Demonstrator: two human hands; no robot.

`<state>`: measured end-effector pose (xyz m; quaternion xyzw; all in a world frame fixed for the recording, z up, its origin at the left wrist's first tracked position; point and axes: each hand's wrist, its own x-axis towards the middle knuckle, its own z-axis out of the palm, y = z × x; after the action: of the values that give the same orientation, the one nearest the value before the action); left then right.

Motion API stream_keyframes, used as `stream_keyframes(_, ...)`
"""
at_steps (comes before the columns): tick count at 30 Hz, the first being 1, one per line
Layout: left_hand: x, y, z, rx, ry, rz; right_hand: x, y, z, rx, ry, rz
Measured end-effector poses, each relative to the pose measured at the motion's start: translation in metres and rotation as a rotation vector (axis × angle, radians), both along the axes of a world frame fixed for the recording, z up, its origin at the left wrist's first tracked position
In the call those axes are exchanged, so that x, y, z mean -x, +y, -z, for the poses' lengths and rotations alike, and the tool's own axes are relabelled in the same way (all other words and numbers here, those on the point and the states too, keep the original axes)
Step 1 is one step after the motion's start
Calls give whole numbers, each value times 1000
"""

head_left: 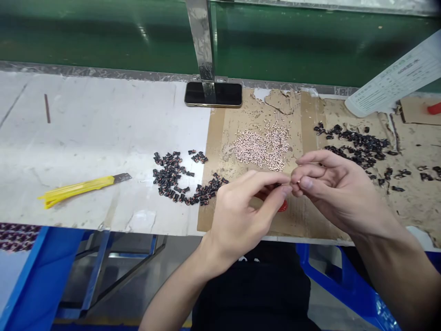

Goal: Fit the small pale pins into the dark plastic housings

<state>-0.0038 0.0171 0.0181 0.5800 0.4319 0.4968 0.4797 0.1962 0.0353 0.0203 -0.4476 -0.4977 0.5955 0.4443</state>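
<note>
Fingertip grip, left hand [237, 220], right hand [336, 193], on tiny dark part [276, 185]

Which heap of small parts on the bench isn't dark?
The middle heap on the cardboard: its pieces are pale pink, whereas the left heap and right heap are nearly black.

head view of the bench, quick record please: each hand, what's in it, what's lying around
left hand: fingertips pinch a small dark part
right hand: fingertips close against the left hand's, at that part
below hands: red object, partly hidden
on cardboard sheet: pale pink small parts, pile of dark parts
on white bench top: yellow utility knife, second pile of dark parts
at back: black phone
</note>
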Motion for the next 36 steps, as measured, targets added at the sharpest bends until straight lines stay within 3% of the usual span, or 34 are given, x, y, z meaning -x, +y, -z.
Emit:
stream_keyframes(5,4,3,-4,-64,43,58,0,-1,-5,-15,2,-80)
stream_keyframes(10,8,4,-3,-92,53,139,4,1,-7,-94,-35,-31)
stream_keyframes(15,4,1,3,-102,9,72,13,-5,2,-99,51,22)
stream_keyframes(19,-1,-4,5,93,-114,90,16,-18,2,-189,-107,94)
stream_keyframes(22,-2,-6,4,349,-261,153,14,-24,-4,-357,-310,95)
stream_keyframes(25,1,-5,3,493,-331,200,9,-26,-9,-521,-421,42)
stream_keyframes(36,7,-15,4,545,-284,239,6,-41,-6,-776,-677,-49)
